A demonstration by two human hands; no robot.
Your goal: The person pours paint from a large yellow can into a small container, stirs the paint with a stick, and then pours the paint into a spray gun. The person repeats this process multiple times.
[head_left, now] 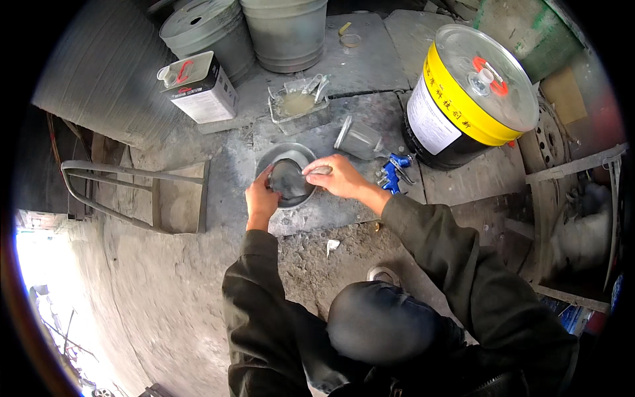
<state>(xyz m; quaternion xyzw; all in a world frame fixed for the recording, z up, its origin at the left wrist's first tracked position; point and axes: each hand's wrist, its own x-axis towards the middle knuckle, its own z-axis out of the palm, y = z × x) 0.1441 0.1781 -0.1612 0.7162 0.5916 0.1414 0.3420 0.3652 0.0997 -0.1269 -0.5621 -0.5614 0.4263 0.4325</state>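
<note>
A round metal bowl [309,153] stands on the slab in front of me. Over it my left hand [262,197] grips the rim of a round grey cup-like piece [286,177], thumb and fingers closed on its left side. My right hand [340,177] pinches a small tool with a pale handle [321,170], its tip reaching to the round piece; its working end is too blurred to name. To the right lies a blue spray gun [395,172], next to a clear plastic cup [359,137] on its side.
Behind the bowl is a rectangular tub [301,119] of cloudy liquid. A square can [210,99] and metal drums [284,33] stand at the back left, a large yellow-and-black drum [456,106] at the right. A metal frame [155,198] lies left.
</note>
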